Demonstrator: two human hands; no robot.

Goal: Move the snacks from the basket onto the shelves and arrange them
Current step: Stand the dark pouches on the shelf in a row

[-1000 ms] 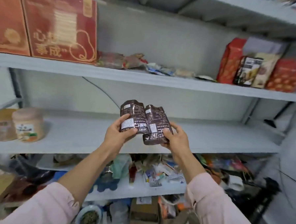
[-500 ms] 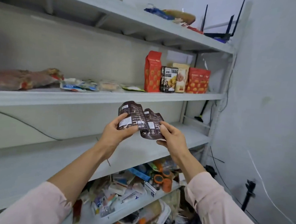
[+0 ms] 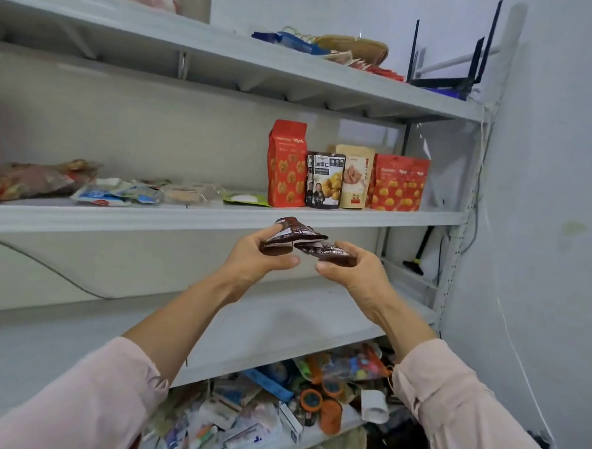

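Two dark brown snack pouches are raised just below the front lip of the middle shelf (image 3: 391, 218). My left hand (image 3: 257, 256) grips the left pouch (image 3: 283, 237), and my right hand (image 3: 352, 270) grips the right pouch (image 3: 327, 250). Both pouches are tipped nearly flat and overlap at their inner edges. On that shelf above stand a tall red bag (image 3: 286, 163), a black pouch (image 3: 325, 179), a tan pouch (image 3: 354, 176) and a red pouch (image 3: 399, 183). No basket is in view.
Flat snack packets (image 3: 118, 191) lie along the left of the middle shelf. The shelf below (image 3: 248, 321) is bare grey. A cluttered bottom shelf (image 3: 278, 405) holds tape rolls and small items. A router (image 3: 446, 81) sits on the top shelf by the right wall.
The view has swung right and upward along the shelves. Both hands have raised the two pouches toward the middle shelf edge and tipped them from upright to nearly flat.
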